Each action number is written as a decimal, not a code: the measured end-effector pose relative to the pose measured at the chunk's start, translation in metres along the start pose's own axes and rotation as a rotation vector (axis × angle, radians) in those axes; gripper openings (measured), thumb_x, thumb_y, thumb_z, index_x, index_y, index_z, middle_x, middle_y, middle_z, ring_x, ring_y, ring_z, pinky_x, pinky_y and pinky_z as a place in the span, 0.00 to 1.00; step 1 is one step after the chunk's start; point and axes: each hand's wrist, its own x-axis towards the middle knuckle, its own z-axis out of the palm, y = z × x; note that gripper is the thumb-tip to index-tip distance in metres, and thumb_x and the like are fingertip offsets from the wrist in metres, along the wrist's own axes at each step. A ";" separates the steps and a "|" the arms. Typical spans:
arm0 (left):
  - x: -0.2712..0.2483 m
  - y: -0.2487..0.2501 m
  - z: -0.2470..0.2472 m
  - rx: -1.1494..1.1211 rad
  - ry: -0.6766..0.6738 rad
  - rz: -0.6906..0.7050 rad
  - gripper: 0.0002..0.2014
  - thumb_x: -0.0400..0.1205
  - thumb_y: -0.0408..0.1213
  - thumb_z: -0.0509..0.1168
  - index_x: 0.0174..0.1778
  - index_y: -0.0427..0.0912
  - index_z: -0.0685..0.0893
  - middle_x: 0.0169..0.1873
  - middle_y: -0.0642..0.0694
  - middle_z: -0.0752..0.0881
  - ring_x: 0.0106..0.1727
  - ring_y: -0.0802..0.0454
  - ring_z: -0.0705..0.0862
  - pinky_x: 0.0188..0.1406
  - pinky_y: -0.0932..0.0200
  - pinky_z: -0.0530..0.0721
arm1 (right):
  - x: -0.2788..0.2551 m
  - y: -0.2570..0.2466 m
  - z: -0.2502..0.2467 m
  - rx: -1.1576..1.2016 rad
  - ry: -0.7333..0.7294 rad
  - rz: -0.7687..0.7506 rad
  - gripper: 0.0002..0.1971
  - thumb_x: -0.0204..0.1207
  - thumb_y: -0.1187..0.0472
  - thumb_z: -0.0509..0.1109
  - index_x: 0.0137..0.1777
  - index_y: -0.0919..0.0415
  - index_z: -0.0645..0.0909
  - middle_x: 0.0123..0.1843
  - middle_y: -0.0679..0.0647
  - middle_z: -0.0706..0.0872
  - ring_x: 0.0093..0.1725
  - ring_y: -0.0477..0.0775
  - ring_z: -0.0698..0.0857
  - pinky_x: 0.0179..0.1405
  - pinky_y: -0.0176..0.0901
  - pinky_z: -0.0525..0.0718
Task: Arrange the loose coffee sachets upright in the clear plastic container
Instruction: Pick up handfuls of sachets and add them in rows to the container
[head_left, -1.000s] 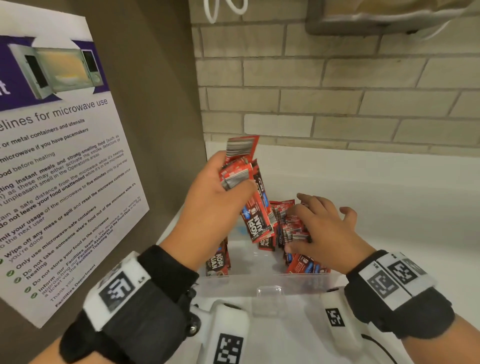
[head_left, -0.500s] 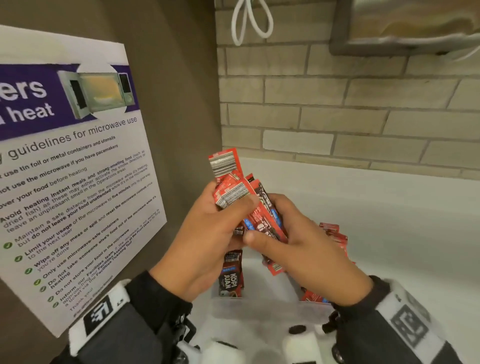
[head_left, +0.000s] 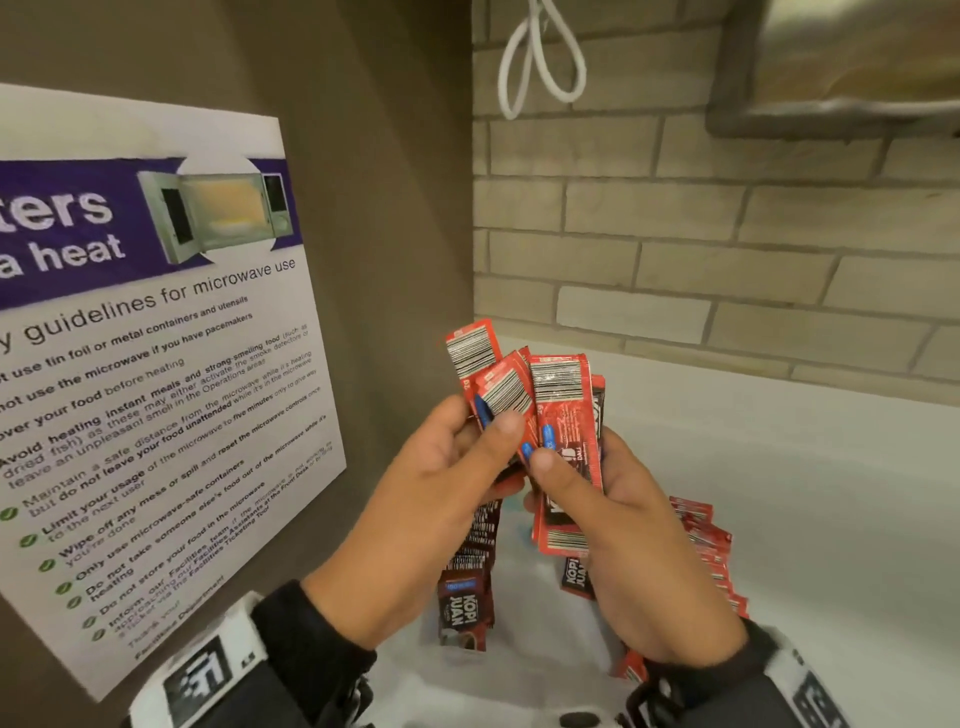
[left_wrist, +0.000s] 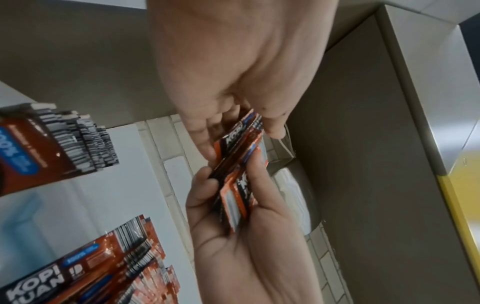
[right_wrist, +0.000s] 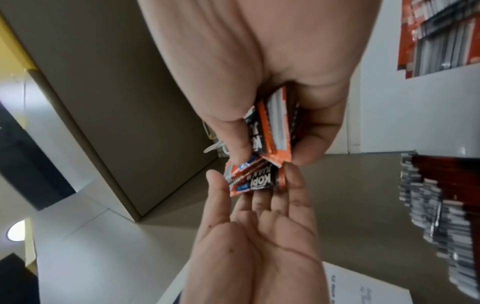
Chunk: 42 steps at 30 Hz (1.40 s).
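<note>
Sachets (head_left: 566, 415) are seen in the head view fanned between both hands above the clear plastic container (head_left: 519, 691), whose wall shows faintly at the bottom edge. The left hand (head_left: 431, 499) pinches a few with the thumb across their barcoded ends, and the right hand (head_left: 623, 530) is curled round a second, squarer bunch, thumb on its face. Further sachets are stood in rows (head_left: 467, 587) below, left and right of the hands. The white tabletop (head_left: 805, 493) is backed by a pale brick wall (head_left: 727, 249); a microwave notice (head_left: 150, 374) is fixed to a brown panel at the left, and a white cable loop (head_left: 540, 62) hangs above.

From the left wrist, the left hand's pinch (left_wrist: 233, 127) is shown just above the right hand's bunch (left_wrist: 233, 197), the two bundles touching at an angle.

From the right wrist, the right hand's grip (right_wrist: 272, 131) is seen closed on its bundle, while the left hand's fingers (right_wrist: 293, 185) lie fairly straight under theirs (a light hold, it is judged).

A slip is thought most likely here: the glossy packets are splayed, not squared, so one could slide out during merging and fall flat among the standing rows or knock them over.
</note>
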 end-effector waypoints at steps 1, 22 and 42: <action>0.001 -0.002 0.000 0.022 -0.011 0.007 0.20 0.81 0.50 0.62 0.67 0.48 0.79 0.59 0.49 0.88 0.62 0.52 0.85 0.66 0.45 0.80 | 0.001 0.001 -0.001 0.039 -0.008 0.020 0.19 0.67 0.53 0.69 0.59 0.50 0.80 0.44 0.42 0.90 0.42 0.38 0.86 0.40 0.32 0.82; 0.000 -0.004 -0.016 0.064 -0.165 -0.013 0.37 0.67 0.65 0.71 0.68 0.48 0.79 0.62 0.38 0.83 0.65 0.48 0.82 0.60 0.49 0.81 | -0.010 -0.017 0.008 0.560 -0.253 0.272 0.23 0.71 0.56 0.65 0.66 0.61 0.78 0.49 0.53 0.89 0.43 0.47 0.87 0.32 0.35 0.83; -0.011 -0.008 -0.008 -0.135 -0.066 0.061 0.53 0.59 0.61 0.80 0.78 0.49 0.66 0.54 0.43 0.89 0.55 0.48 0.88 0.49 0.60 0.85 | -0.012 -0.005 0.027 0.472 -0.184 0.233 0.36 0.55 0.46 0.73 0.66 0.56 0.75 0.57 0.56 0.88 0.50 0.50 0.89 0.33 0.33 0.84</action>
